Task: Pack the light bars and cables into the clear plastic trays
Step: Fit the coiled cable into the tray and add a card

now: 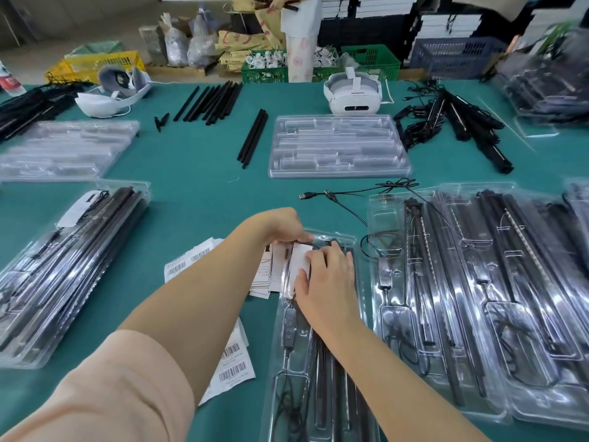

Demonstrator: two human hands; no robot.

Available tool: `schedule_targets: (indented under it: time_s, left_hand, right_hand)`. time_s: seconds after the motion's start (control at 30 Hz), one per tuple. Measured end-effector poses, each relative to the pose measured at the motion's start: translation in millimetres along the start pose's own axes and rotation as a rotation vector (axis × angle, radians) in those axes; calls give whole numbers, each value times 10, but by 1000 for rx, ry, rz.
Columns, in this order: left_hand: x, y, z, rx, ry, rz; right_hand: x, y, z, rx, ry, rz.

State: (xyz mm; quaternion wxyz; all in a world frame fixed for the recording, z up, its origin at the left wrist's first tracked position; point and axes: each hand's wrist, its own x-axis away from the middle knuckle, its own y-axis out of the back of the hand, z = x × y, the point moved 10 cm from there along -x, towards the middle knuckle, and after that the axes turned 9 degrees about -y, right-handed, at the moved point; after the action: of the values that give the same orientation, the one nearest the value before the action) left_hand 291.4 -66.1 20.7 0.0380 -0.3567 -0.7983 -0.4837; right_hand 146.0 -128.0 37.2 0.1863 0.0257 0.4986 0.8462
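Observation:
A clear plastic tray (357,301) lies in front of me on the green table, holding black light bars (322,393) and a cable with an inline switch (289,323). A white card (298,263) lies across its top end. My left hand (280,223) pinches the card's far edge with curled fingers. My right hand (328,279) lies on the card with its fingers spread flat. An empty tray (338,145) sits further back.
Filled trays (471,298) lie to the right and a stack (63,269) to the left. Barcode labels (232,362) lie under my left arm. Loose USB cables (331,196), black bars (210,102) and two white headsets (352,92) lie beyond. A person stands at the far edge.

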Motion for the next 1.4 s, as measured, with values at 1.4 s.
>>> schedule_targets:
  time_s: [1.4]
  left_hand:
    - [967, 1176, -32, 823, -35, -577]
  right_hand:
    - [-302, 506, 22, -1043, -322, 672]
